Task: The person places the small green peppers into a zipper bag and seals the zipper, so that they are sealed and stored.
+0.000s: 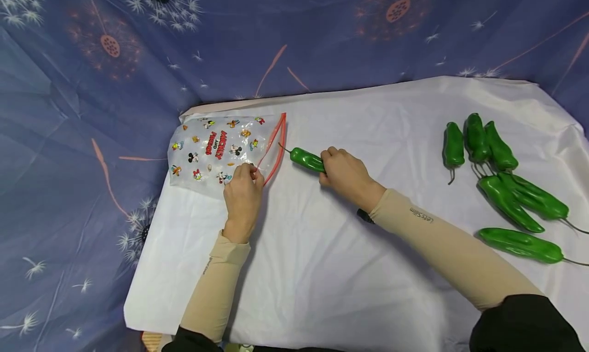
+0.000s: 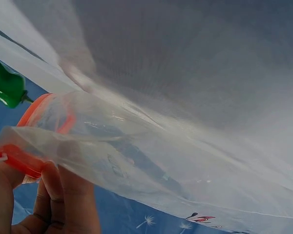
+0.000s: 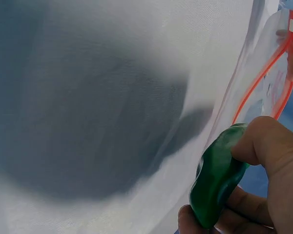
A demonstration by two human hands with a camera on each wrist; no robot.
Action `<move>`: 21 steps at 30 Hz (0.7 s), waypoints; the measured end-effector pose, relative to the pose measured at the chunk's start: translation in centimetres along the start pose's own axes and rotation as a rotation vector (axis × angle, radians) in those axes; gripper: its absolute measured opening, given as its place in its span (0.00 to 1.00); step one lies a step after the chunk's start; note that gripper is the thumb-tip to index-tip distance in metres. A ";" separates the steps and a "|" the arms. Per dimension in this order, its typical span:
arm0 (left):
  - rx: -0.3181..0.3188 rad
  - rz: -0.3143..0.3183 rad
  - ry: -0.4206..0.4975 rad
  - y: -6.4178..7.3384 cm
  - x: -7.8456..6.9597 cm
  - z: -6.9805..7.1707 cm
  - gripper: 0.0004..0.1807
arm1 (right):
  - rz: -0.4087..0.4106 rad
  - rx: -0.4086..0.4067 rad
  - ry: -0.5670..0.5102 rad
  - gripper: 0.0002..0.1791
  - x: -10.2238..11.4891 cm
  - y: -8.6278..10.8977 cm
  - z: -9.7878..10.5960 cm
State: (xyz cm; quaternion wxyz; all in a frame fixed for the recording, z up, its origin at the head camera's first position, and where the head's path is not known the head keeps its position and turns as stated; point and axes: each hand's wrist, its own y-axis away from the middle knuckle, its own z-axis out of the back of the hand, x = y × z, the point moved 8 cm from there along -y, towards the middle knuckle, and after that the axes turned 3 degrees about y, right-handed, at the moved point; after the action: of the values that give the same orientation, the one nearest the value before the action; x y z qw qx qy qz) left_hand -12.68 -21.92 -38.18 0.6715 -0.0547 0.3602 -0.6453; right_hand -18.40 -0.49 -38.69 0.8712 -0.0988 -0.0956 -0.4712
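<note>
i have the right hand (image 1: pixel 347 178) with its fingers curled round the blunt end of a green pepper (image 1: pixel 307 160), and the left hand (image 1: pixel 244 193) pinching the near part of the mouth of a clear printed bag (image 1: pixel 216 147). the bag lies flat in the far left corner of the desk (image 1: pixel 322 270), its red strips (image 1: pixel 284 124) parted and facing the right edge.

what i judge matters most is how pepper and mouth line up. the held pepper juts from the right fingers towards the left edge, angled slightly to the far edge, stem foremost, and the stem's tip comes right up to the red strips. whether it touches them, or sits above or between them, i cannot tell. the left hand is the nearer one to the opening; the right stands off by the pepper's length.

for room, i have a broad bare stretch from the mouth across to the six loose peppers (image 1: pixel 508 202) by the right edge, and more towards the near edge, between my two forearms. it is tighter beyond the bag, where the far edge runs just beside it, so i would favour approaching from the right.
</note>
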 end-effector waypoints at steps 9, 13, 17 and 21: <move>0.022 -0.008 -0.015 -0.1 -0.1 -0.3 0.03 | 0.022 0.033 0.053 0.16 1.6 -1.7 -0.3; 0.015 -0.020 -0.019 -0.1 -0.1 -0.4 0.03 | 0.040 0.042 0.064 0.17 2.5 -2.6 -0.6; 0.013 -0.031 -0.010 0.0 -0.2 -0.5 0.03 | 0.055 0.055 0.054 0.17 3.3 -3.4 -1.1; 0.022 -0.039 -0.007 0.0 -0.3 -0.5 0.03 | 0.065 0.068 0.039 0.16 3.9 -4.1 -1.6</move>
State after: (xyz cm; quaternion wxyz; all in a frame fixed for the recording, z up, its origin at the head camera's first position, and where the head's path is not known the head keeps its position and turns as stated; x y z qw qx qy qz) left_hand -12.98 -21.40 -38.43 0.6605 -0.0565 0.3494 -0.6622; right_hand -19.67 -6.24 -38.90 0.8905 -0.0628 -0.0914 -0.4412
